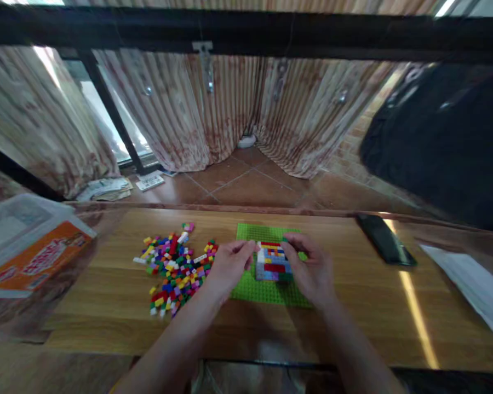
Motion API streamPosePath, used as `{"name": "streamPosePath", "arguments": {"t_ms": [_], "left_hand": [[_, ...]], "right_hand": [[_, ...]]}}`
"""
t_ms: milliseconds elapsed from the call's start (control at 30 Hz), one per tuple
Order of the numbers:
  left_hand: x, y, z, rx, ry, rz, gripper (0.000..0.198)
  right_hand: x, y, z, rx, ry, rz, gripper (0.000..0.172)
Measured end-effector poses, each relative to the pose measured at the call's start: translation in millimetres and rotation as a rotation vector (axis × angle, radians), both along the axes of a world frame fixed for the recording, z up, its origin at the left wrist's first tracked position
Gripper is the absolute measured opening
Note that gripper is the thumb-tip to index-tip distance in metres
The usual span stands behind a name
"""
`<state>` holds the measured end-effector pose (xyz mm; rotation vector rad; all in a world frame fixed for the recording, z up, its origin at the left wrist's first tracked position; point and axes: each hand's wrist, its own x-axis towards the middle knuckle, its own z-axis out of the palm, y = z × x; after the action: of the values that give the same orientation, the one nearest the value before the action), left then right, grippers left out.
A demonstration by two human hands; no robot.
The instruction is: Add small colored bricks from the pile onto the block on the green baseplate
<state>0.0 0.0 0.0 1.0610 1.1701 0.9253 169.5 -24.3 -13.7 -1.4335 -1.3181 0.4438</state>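
A block built of toy bricks (274, 268) in grey, red, white, blue and yellow stands on a green baseplate (250, 290) at the middle of the table. My left hand (231, 265) is at the block's left side, thumb and index finger pinched together by a white brick at its corner. Whatever lies between those fingertips is too small to make out. On the right side, my right hand (312, 268) has its thumb and fingers closed around the block's upper right edge. A bit of green shows at its fingertips.
Loose coloured bricks (176, 273) lie heaped on the wooden table (107, 306) left of the baseplate. A clear box with an orange label (41, 251) stands far left. To the right are a black phone (384, 239) and white paper (468, 284).
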Motion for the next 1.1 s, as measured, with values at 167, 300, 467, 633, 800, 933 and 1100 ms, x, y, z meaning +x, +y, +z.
{"name": "streamPosePath", "arguments": {"t_ms": [167,300,467,633,800,933,1100], "left_hand": [[0,1,-2.5,-0.005,0.021,0.003,0.037],[2,2,-4.6,-0.016,0.036,0.012,0.033],[4,2,-5.0,-0.035,0.077,0.042,0.024],[5,2,-3.6,-0.054,0.112,0.058,0.023],[5,5,-8.5,-0.021,0.192,-0.002,0.025],[0,9,-16.1,0.137,0.362,-0.123,0.024],[-6,8,-16.7,0.287,0.587,-0.229,0.024]], "right_hand": [[13,-2,1.8,0.004,-0.03,-0.059,0.011],[21,-6,2.7,-0.02,-0.072,-0.042,0.014],[29,-12,3.4,-0.053,-0.114,-0.01,0.017],[33,-16,1.3,-0.064,-0.158,0.027,0.016],[22,-21,-0.8,-0.081,-0.189,0.127,0.016],[7,-23,-2.9,-0.059,-0.267,0.21,0.013],[-5,-21,-6.3,-0.014,-0.464,0.276,0.014]]}}
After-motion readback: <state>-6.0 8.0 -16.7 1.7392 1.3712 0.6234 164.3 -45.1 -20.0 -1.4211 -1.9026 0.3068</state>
